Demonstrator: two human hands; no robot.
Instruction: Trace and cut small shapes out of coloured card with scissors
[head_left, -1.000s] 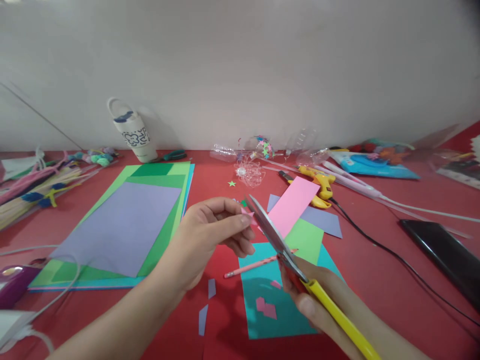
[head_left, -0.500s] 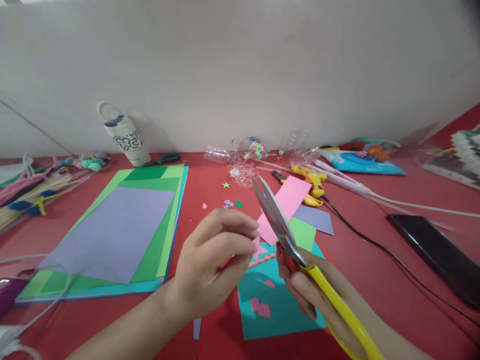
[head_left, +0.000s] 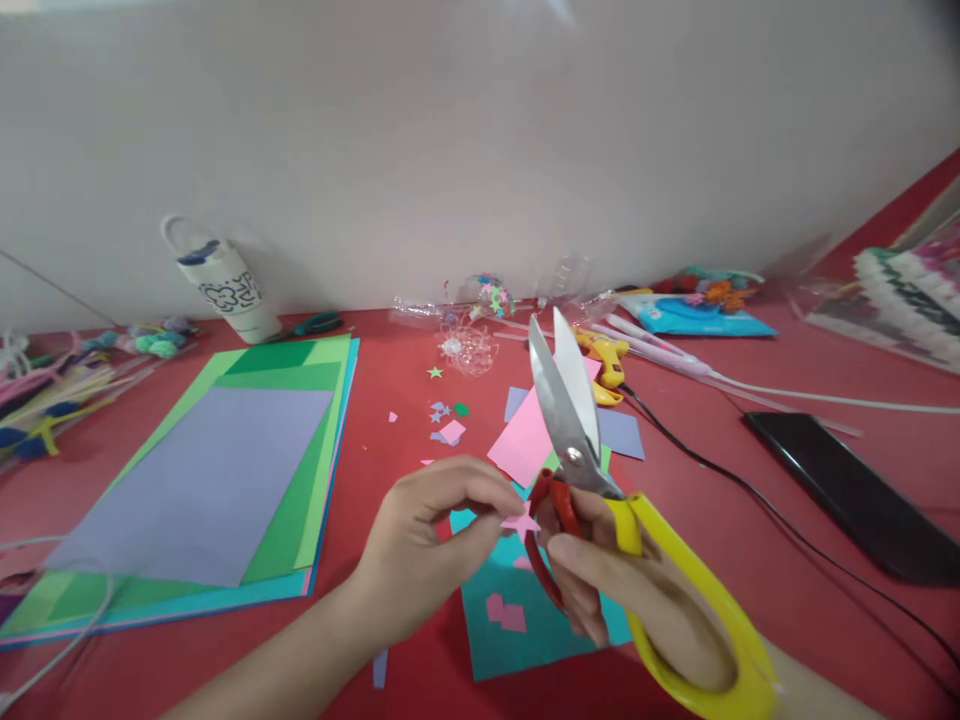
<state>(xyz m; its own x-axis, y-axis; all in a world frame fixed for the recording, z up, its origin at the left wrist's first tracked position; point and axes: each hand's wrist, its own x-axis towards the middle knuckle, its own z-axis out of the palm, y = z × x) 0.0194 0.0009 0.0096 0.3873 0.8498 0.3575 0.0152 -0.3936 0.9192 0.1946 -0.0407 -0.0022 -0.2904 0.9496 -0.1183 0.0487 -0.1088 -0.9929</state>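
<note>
Between the thumb and fingers of my left hand (head_left: 442, 545) is a small pink paper star (head_left: 521, 523). My right hand (head_left: 607, 565) grips scissors (head_left: 574, 440) with red and yellow handles; their blades point up and stand slightly apart. Below both hands lies a teal paper sheet (head_left: 499, 655) with pink scraps (head_left: 513, 617) on it. Behind the scissors a pink paper strip (head_left: 517, 440) and a purple piece (head_left: 622, 433) lie on the red table. Small cut stars (head_left: 460, 410) and a pink scrap (head_left: 452, 432) are scattered beyond my left hand.
At left lies a stack of coloured paper (head_left: 202, 480), with a white tumbler (head_left: 231, 295) behind it. A yellow glue gun (head_left: 611, 362) with a black cord, a phone (head_left: 847, 490), a blue packet (head_left: 705, 318) and a star-covered clear ball (head_left: 491, 296) stand or lie around.
The scissors have turned more upright, with the yellow handle loop swung into view. The pink star now shows clearly at my left fingertips. A pink scrap has appeared near the small stars. The view has shifted slightly.
</note>
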